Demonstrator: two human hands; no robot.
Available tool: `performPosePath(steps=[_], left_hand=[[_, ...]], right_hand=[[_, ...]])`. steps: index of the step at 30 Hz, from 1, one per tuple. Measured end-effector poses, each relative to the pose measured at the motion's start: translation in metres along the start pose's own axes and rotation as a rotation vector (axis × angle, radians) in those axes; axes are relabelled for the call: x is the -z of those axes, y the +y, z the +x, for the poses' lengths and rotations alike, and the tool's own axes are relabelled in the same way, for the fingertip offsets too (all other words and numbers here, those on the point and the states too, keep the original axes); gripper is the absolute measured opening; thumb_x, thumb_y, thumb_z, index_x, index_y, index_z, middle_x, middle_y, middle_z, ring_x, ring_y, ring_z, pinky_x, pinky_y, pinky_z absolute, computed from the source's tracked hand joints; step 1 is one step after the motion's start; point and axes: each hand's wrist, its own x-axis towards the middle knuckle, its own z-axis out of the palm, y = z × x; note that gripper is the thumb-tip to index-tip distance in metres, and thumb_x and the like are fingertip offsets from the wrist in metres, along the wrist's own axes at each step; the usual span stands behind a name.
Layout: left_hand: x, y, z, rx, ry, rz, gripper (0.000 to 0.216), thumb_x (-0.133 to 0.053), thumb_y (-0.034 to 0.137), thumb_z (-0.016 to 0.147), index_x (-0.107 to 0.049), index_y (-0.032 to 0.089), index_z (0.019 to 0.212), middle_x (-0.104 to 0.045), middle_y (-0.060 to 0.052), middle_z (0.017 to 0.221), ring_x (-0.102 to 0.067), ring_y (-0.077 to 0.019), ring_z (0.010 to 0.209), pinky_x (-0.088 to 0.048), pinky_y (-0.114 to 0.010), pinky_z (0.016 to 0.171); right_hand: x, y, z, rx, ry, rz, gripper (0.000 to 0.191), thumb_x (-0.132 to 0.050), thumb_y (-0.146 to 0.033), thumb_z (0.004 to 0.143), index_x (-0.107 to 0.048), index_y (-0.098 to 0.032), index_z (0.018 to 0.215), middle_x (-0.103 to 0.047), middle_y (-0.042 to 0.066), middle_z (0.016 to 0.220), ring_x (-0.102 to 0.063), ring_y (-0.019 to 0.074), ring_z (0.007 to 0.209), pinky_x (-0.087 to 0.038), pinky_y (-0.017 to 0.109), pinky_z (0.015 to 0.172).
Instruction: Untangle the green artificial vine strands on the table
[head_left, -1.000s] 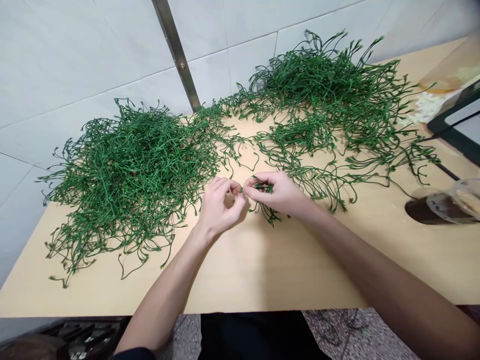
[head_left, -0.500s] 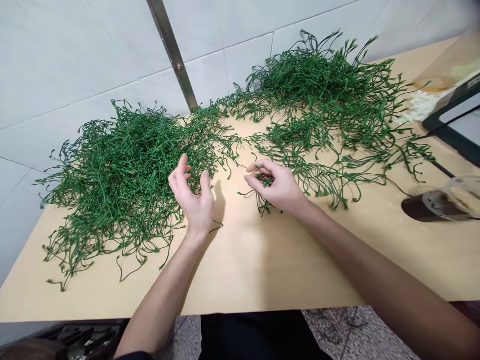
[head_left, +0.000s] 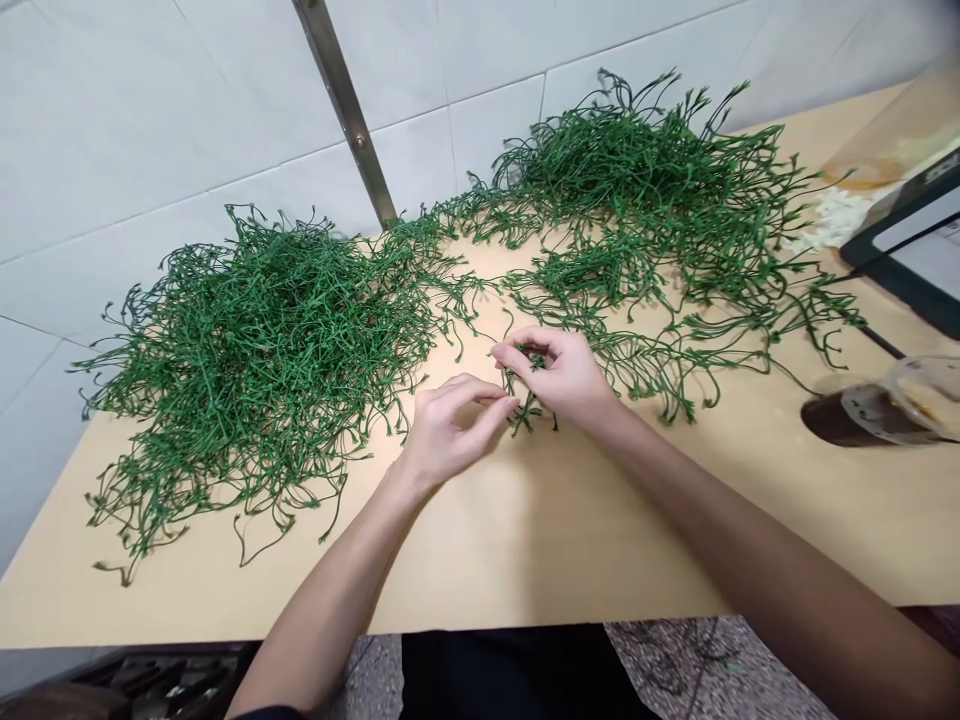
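Note:
My right hand (head_left: 564, 376) is closed on a small bunch of green plastic stems (head_left: 529, 388) that hangs below its fingers onto the table. My left hand (head_left: 450, 430) lies just left of it, fingers curved and reaching to the stems at the bunch's lower end, thumb and fingertips almost touching them; nothing shows inside it. A big heap of the same green stems (head_left: 255, 350) lies to the left, and another heap (head_left: 660, 200) spreads at the back right.
The light wooden table (head_left: 525, 540) stands against a white tiled wall with a slanted metal bar (head_left: 345, 100). At the right edge are a clear cup of dark drink (head_left: 877, 410), a black-framed thing (head_left: 907, 240) and a clear bag (head_left: 892, 140).
My left hand swung out open toward the left heap half a second ago, then came back beside my right hand. My right hand stayed put with its bunch.

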Motion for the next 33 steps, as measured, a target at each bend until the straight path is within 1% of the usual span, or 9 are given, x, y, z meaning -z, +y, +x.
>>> performPosePath(steps=[4, 7, 9, 12, 16, 19, 23, 28, 33], left_hand=[[0.000, -0.004, -0.001, 0.240, -0.063, 0.064, 0.021, -0.065, 0.034, 0.087, -0.068, 0.018, 0.073, -0.074, -0.003, 0.071, -0.067, -0.0131, 0.063, -0.053, -0.024, 0.066], [-0.002, -0.009, -0.001, 0.376, -0.005, 0.021, 0.018, -0.067, 0.037, 0.085, -0.065, 0.019, 0.088, -0.072, 0.000, 0.068, -0.066, -0.0121, 0.059, -0.052, -0.023, 0.063], [-0.002, -0.011, -0.001, 0.383, 0.025, -0.038, 0.017, -0.067, 0.033, 0.085, -0.065, 0.019, 0.096, -0.074, 0.000, 0.072, -0.068, -0.0127, 0.065, -0.054, -0.024, 0.068], [-0.001, -0.013, 0.000, 0.340, 0.075, -0.038, 0.010, -0.062, 0.025, 0.087, -0.068, 0.018, 0.089, -0.075, -0.003, 0.082, -0.069, -0.0129, 0.072, -0.054, -0.024, 0.072], [0.001, -0.014, 0.001, 0.291, 0.174, 0.053, 0.013, -0.059, 0.023, 0.089, -0.071, 0.018, 0.085, -0.074, -0.002, 0.083, -0.068, -0.0131, 0.074, -0.052, -0.023, 0.070], [0.001, -0.015, 0.001, 0.278, 0.195, 0.063, 0.013, -0.058, 0.022, 0.089, -0.071, 0.018, 0.085, -0.074, -0.001, 0.082, -0.067, -0.0129, 0.074, -0.052, -0.023, 0.071], [0.002, -0.014, 0.002, 0.273, 0.187, 0.062, 0.014, -0.059, 0.023, 0.089, -0.071, 0.018, 0.085, -0.074, -0.003, 0.084, -0.067, -0.0138, 0.076, -0.052, -0.024, 0.072], [0.004, -0.010, 0.005, 0.229, 0.137, 0.074, 0.018, -0.068, 0.034, 0.084, -0.072, 0.019, 0.075, -0.074, -0.004, 0.078, -0.065, -0.0153, 0.073, -0.051, -0.027, 0.067], [0.002, -0.013, 0.003, 0.382, 0.063, -0.017, 0.020, -0.073, 0.037, 0.077, -0.074, 0.017, 0.079, -0.074, -0.004, 0.074, -0.063, -0.0136, 0.062, -0.049, -0.025, 0.057]], right_hand=[[0.001, -0.004, -0.001, -0.001, -0.020, -0.020, 0.029, -0.063, -0.040, 0.082, -0.071, -0.015, 0.072, -0.069, 0.005, 0.067, -0.054, 0.0131, 0.056, -0.040, 0.026, 0.053], [0.002, -0.007, -0.002, 0.002, -0.038, -0.032, 0.029, -0.061, -0.039, 0.083, -0.072, -0.014, 0.071, -0.069, 0.005, 0.066, -0.055, 0.0138, 0.057, -0.040, 0.026, 0.051], [0.003, -0.009, -0.003, 0.002, -0.045, -0.001, 0.024, -0.063, -0.035, 0.081, -0.073, -0.015, 0.073, -0.070, 0.006, 0.068, -0.059, 0.0158, 0.063, -0.044, 0.027, 0.055], [0.003, -0.009, -0.003, -0.018, -0.079, 0.092, 0.017, -0.066, -0.029, 0.075, -0.074, -0.015, 0.077, -0.072, 0.006, 0.075, -0.063, 0.0171, 0.068, -0.049, 0.028, 0.061], [0.002, -0.007, -0.003, -0.063, -0.106, 0.153, 0.018, -0.068, -0.024, 0.069, -0.074, -0.013, 0.082, -0.073, 0.007, 0.080, -0.060, 0.0147, 0.063, -0.048, 0.027, 0.057], [0.000, -0.004, -0.003, -0.058, -0.106, 0.123, 0.020, -0.066, -0.022, 0.069, -0.074, -0.012, 0.084, -0.073, 0.007, 0.082, -0.059, 0.0137, 0.062, -0.048, 0.027, 0.056], [-0.001, -0.001, -0.002, -0.002, -0.096, 0.118, 0.015, -0.068, -0.023, 0.068, -0.072, -0.014, 0.079, -0.072, 0.006, 0.080, -0.063, 0.0156, 0.069, -0.052, 0.029, 0.066], [-0.001, 0.000, -0.002, 0.001, -0.093, 0.142, 0.012, -0.071, -0.024, 0.068, -0.068, -0.017, 0.077, -0.070, 0.004, 0.077, -0.065, 0.0177, 0.073, -0.055, 0.032, 0.072], [0.000, -0.001, -0.003, -0.032, -0.124, 0.187, 0.021, -0.072, -0.023, 0.067, -0.063, -0.018, 0.086, -0.069, 0.005, 0.082, -0.066, 0.0173, 0.072, -0.057, 0.032, 0.071]])
